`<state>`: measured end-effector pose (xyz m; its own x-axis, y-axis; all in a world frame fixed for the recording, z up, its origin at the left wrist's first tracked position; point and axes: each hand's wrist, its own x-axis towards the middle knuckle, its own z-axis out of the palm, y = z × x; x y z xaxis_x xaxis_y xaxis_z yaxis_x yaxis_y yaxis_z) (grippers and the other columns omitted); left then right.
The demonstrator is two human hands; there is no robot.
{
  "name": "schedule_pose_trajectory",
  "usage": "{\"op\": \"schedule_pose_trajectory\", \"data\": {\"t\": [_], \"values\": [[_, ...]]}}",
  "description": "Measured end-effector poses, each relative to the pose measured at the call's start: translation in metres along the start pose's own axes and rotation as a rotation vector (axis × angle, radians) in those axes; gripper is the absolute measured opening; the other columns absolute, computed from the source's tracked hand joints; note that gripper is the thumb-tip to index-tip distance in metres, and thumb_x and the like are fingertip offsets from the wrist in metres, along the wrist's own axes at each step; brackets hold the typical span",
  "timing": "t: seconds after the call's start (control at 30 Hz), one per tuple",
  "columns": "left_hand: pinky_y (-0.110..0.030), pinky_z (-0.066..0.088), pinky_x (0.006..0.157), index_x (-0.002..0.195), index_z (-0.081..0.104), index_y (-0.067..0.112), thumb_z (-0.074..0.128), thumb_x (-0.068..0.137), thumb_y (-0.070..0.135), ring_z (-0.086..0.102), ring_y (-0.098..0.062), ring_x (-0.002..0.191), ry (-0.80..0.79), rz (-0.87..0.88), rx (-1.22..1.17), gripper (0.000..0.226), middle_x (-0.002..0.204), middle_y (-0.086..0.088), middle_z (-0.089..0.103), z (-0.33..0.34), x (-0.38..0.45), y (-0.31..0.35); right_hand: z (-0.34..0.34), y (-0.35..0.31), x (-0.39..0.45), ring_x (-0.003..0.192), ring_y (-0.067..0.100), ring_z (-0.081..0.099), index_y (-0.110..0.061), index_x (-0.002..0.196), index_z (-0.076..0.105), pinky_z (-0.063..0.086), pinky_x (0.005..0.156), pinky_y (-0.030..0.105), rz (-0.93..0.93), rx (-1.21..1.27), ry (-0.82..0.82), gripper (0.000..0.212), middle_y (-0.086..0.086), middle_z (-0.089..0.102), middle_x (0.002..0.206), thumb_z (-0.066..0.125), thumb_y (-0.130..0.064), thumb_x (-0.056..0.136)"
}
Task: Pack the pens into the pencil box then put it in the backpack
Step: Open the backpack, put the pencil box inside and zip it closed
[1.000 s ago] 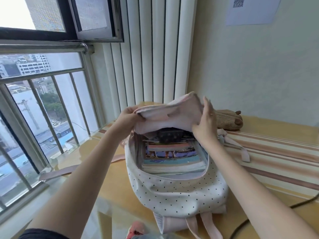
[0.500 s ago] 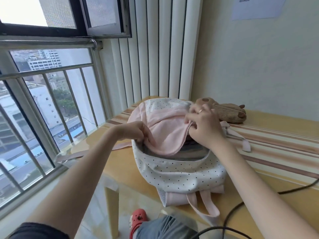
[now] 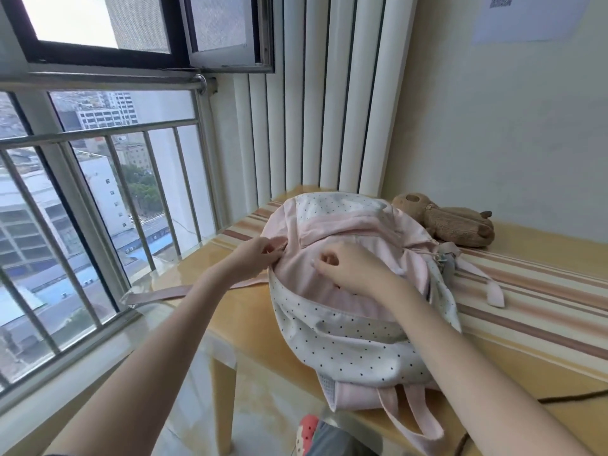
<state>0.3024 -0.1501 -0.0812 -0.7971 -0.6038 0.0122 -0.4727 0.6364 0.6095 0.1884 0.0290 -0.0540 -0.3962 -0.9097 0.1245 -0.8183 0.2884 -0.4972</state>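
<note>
Around: brown plush toy animal (image 3: 450, 222) lies on the table behind your backpack, touching or just beside its far right edge. Black cable (image 3: 574, 397) runs along the near right table edge. Barred window (image 3: 98, 199) to your left, white ribbed radiator (image 3: 316, 100) behind.
In the way: your right forearm crosses the bag's near right side; pink flap covers the opening, contents hidden.
Backpack: white black-dotted fabric backpack with pink flap (image 3: 348, 343) lies flat on the yellow striped wooden table (image 3: 533, 317), near its left end.
Axis: long axis runs from you toward the radiator; pink straps (image 3: 408, 413) point at you, over the near edge.
Left hand (image 3: 253, 258): pinching the pink fabric at the flap's left edge.
Right hand (image 3: 352, 268): fingers curled on the pink flap; can't tell if it grips anything.
Pencil box: not visible.
</note>
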Motion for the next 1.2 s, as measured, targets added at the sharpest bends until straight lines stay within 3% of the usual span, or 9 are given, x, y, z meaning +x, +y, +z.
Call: {"op": "schedule_pose_trajectory", "data": {"t": [0.17, 0.23, 0.37, 0.5, 0.57, 0.8, 1.03, 1.1, 1.2], "values": [[-0.023, 0.034, 0.061, 0.067, 0.065, 0.01, 0.052, 0.094, 0.027, 0.046, -0.009, 0.061, 0.1, 0.102, -0.269, 0.034, 0.056, 0.01, 0.052, -0.011, -0.013, -0.005, 0.029, -0.036, 0.051, 0.096, 0.023, 0.06, -0.035, 0.127, 0.048, 0.051, 0.078, 0.04, -0.124, -0.058, 0.03, 0.041, 0.003, 0.067, 0.102, 0.052, -0.027, 0.088], [-0.017, 0.033, 0.054, 0.059, 0.065, 0.026, 0.055, 0.093, 0.023, 0.044, -0.001, 0.049, 0.017, 0.161, -0.302, 0.036, 0.047, 0.014, 0.051, -0.022, -0.02, -0.001, 0.038, -0.04, 0.063, 0.095, 0.026, 0.062, -0.027, 0.113, 0.059, 0.051, 0.075, 0.039, -0.154, -0.071, 0.047, 0.027, 0.005, 0.069, 0.099, 0.05, -0.02, 0.088], [-0.021, 0.039, 0.054, 0.074, 0.063, 0.011, 0.046, 0.086, 0.012, 0.05, -0.007, 0.055, 0.072, 0.228, -0.455, 0.02, 0.063, 0.003, 0.058, -0.034, -0.019, -0.007, 0.048, -0.031, 0.066, 0.088, 0.026, 0.063, -0.014, 0.099, 0.067, 0.049, 0.074, 0.039, -0.156, 0.102, 0.201, 0.018, 0.007, 0.072, 0.092, 0.051, -0.021, 0.094], [-0.037, 0.046, 0.099, 0.117, 0.062, 0.022, 0.054, 0.081, -0.003, 0.056, -0.018, 0.113, 0.235, 0.372, 0.081, 0.044, 0.12, 0.001, 0.062, -0.022, 0.001, -0.019, 0.047, -0.035, 0.057, 0.069, 0.014, 0.054, -0.015, 0.082, 0.064, 0.037, 0.066, 0.027, -0.19, 0.242, 0.305, 0.024, 0.003, 0.067, 0.078, 0.047, -0.022, 0.098], [-0.045, 0.038, 0.108, 0.115, 0.065, 0.018, 0.061, 0.083, 0.009, 0.049, -0.022, 0.125, 0.221, 0.461, 0.253, 0.034, 0.131, -0.001, 0.059, -0.009, 0.009, -0.014, 0.043, -0.044, 0.047, 0.064, 0.01, 0.054, -0.025, 0.066, 0.049, 0.038, 0.065, 0.027, -0.245, 0.272, 0.299, 0.034, -0.005, 0.058, 0.066, 0.046, -0.017, 0.099], [-0.044, 0.038, 0.102, 0.099, 0.07, 0.014, 0.065, 0.081, 0.007, 0.057, -0.027, 0.116, 0.426, 0.485, 0.434, 0.02, 0.114, -0.001, 0.068, -0.006, 0.019, -0.019, 0.023, -0.036, -0.027, 0.047, 0.007, 0.031, -0.03, 0.051, 0.035, 0.024, 0.052, 0.022, -0.31, 0.337, 0.182, 0.048, -0.011, 0.033, 0.045, 0.048, -0.016, 0.094], [-0.045, 0.027, 0.107, 0.096, 0.069, 0.016, 0.061, 0.08, 0.008, 0.051, -0.024, 0.118, 0.389, 0.343, 0.461, 0.02, 0.111, -0.002, 0.062, 0.023, 0.011, -0.003, -0.011, 0.061, -0.084, 0.042, 0.006, 0.021, -0.023, 0.049, 0.034, 0.021, 0.048, 0.025, 0.081, 0.684, 0.425, 0.04, -0.01, 0.024, 0.045, 0.046, -0.029, 0.086], [-0.042, 0.025, 0.106, 0.088, 0.067, 0.016, 0.052, 0.072, 0.009, 0.05, -0.022, 0.112, 0.393, 0.32, 0.304, 0.023, 0.102, 0.0, 0.062, 0.03, 0.001, 0.025, -0.004, 0.067, -0.086, 0.044, 0.008, 0.023, -0.023, 0.048, 0.033, 0.02, 0.052, 0.031, 0.123, 0.657, 0.451, 0.043, -0.008, 0.025, 0.045, 0.046, -0.039, 0.085], [-0.036, 0.037, 0.076, 0.07, 0.058, 0.014, 0.05, 0.073, 0.017, 0.055, -0.021, 0.084, 0.267, 0.397, -0.139, 0.009, 0.073, 0.002, 0.058, 0.038, -0.021, 0.081, 0.001, 0.051, -0.081, 0.041, 0.009, 0.023, -0.013, 0.049, 0.032, 0.027, 0.051, 0.034, 0.081, 0.635, 0.527, 0.055, -0.004, 0.023, 0.044, 0.049, -0.037, 0.095]]}}
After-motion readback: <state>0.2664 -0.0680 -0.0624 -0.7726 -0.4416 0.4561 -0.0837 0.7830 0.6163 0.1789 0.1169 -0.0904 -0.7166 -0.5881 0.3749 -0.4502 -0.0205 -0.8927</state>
